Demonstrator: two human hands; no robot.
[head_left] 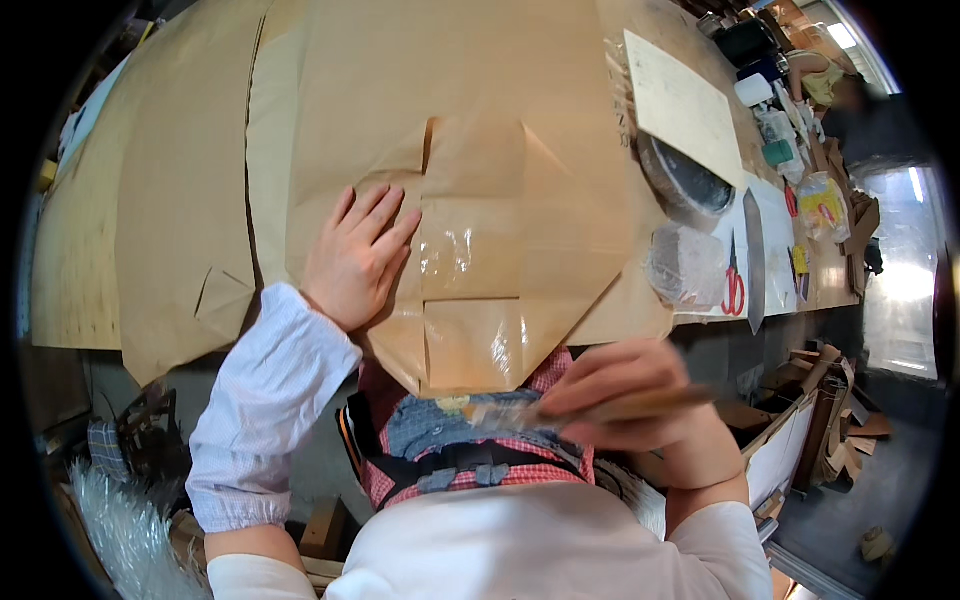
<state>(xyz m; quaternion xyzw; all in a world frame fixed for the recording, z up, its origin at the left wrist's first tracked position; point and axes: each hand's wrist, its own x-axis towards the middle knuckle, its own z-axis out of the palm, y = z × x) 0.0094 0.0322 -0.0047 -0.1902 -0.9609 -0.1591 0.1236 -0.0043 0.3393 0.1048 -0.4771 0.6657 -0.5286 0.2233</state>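
Observation:
A large sheet of brown kraft paper (460,80), folded at its near end like the bottom of a paper bag, lies on the worktable. Wet-looking shiny patches show on its folded flaps, and the near flap hangs over the table edge. Flat on the paper's left side rests my left hand (358,260), fingers spread. My right hand (630,385), blurred by motion, is closed round the wooden handle of a brush (680,402). The smeared bristles point left, just below the near flap; whether they touch it I cannot tell.
More brown paper (185,200) lies to the left. On the right are a round tub (690,185) partly under a pale board (685,105), a clear plastic container (685,265), red-handled scissors (735,292) and a long blade (754,260). Cardboard scraps (850,420) stand below right.

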